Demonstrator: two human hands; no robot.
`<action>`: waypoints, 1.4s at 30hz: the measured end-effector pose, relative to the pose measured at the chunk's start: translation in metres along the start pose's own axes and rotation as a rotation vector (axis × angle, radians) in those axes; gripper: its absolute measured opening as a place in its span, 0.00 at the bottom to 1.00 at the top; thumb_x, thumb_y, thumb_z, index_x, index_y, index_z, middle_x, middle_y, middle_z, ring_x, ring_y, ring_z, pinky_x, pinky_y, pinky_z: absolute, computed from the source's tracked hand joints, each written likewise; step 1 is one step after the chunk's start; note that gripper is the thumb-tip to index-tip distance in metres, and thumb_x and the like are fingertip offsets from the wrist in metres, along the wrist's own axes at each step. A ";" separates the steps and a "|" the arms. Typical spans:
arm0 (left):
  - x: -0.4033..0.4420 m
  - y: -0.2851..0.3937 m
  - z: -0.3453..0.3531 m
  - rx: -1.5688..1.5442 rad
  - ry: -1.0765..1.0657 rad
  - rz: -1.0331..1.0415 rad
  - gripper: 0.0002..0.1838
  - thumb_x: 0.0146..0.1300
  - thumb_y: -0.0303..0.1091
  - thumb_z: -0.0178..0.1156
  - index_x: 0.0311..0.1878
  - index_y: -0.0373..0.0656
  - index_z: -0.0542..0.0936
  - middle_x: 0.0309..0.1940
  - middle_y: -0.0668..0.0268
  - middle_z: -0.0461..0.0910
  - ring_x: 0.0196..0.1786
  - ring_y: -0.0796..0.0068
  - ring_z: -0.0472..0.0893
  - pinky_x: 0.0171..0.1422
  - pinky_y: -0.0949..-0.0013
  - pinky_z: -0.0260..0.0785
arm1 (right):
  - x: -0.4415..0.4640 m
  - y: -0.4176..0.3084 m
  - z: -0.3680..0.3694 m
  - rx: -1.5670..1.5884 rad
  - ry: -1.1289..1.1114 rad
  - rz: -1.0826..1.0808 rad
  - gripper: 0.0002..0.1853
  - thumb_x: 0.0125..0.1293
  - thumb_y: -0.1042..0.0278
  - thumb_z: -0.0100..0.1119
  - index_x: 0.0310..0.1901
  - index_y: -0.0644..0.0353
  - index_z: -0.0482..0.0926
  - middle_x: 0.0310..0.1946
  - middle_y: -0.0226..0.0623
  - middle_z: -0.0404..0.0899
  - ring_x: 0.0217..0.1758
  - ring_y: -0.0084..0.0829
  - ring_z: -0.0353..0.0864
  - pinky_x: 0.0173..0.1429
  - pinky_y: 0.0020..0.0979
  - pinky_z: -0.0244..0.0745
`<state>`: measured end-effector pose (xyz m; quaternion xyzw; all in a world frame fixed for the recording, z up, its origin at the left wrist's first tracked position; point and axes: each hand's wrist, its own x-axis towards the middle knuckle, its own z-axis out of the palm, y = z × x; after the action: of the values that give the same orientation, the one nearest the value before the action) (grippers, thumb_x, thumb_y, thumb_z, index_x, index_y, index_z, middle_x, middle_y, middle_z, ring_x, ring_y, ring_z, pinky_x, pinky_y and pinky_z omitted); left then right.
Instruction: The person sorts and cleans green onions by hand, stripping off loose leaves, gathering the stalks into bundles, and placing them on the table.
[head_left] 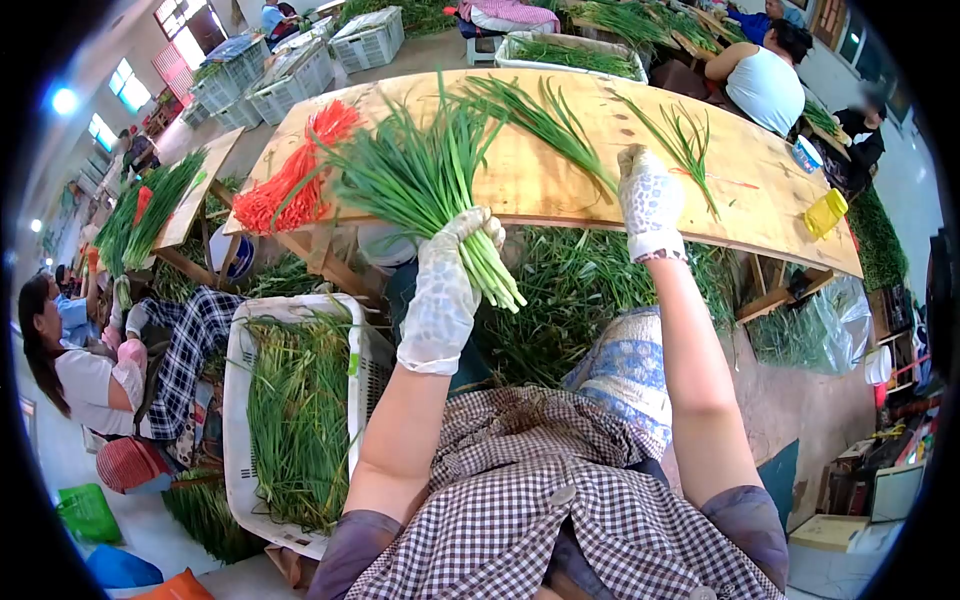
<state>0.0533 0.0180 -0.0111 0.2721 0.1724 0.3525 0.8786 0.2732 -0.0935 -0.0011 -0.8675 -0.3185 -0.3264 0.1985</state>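
"The bunch (425,175) gripped in the gloved left hand (448,285)?"

"Slender green stalks, leaves fanned over the table (750,140), paler ends pointing down off its near edge."

"And the right hand (650,205)?"

"Seen from behind; whether closed, I cannot tell."

Your left hand (458,245) and right hand (652,195) wear whitish, thin-looking gloves (436,310) patterned with grey-blue spots. Your dark-and-white checked garment (480,530) bears a large round button (563,495), and your short, muted purple sleeves (745,530) leave both forearms (697,350) bare.
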 end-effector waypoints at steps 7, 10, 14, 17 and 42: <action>-0.012 -0.025 -0.024 0.017 0.080 -0.029 0.11 0.57 0.26 0.58 0.42 0.31 0.73 0.27 0.61 0.75 0.31 0.69 0.75 0.39 0.69 0.70 | -0.017 0.004 0.003 -0.021 -0.070 -0.059 0.15 0.61 0.51 0.54 0.29 0.53 0.80 0.23 0.36 0.80 0.28 0.36 0.81 0.33 0.36 0.74; -0.014 -0.026 -0.029 0.033 0.082 -0.058 0.11 0.57 0.25 0.58 0.41 0.30 0.74 0.28 0.61 0.75 0.31 0.69 0.76 0.39 0.69 0.71 | -0.029 -0.005 0.012 -0.167 -0.225 -0.175 0.16 0.56 0.49 0.59 0.27 0.54 0.82 0.22 0.39 0.79 0.28 0.40 0.80 0.33 0.37 0.74; -0.010 -0.034 -0.032 0.084 0.197 -0.085 0.10 0.57 0.24 0.59 0.41 0.28 0.75 0.32 0.59 0.77 0.32 0.67 0.78 0.40 0.69 0.74 | -0.047 -0.018 0.001 0.046 -0.213 -0.068 0.16 0.57 0.51 0.60 0.24 0.55 0.81 0.18 0.40 0.79 0.22 0.38 0.80 0.28 0.33 0.75; -0.011 -0.041 -0.032 0.243 0.257 -0.070 0.14 0.56 0.25 0.62 0.46 0.31 0.77 0.40 0.60 0.81 0.33 0.69 0.81 0.36 0.71 0.76 | -0.088 -0.046 -0.042 0.465 -0.363 0.055 0.12 0.58 0.56 0.60 0.28 0.56 0.80 0.20 0.44 0.79 0.23 0.42 0.80 0.30 0.39 0.75; -0.029 -0.056 -0.040 0.316 0.347 -0.005 0.16 0.50 0.15 0.61 0.44 0.31 0.74 0.34 0.55 0.80 0.32 0.65 0.83 0.30 0.68 0.80 | -0.135 -0.063 -0.018 1.406 -0.920 0.444 0.13 0.55 0.76 0.65 0.41 0.72 0.79 0.34 0.38 0.82 0.31 0.23 0.81 0.36 0.22 0.77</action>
<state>0.0430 -0.0220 -0.0731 0.3413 0.3743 0.3605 0.7832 0.1434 -0.1155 -0.0737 -0.6316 -0.3182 0.3753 0.5991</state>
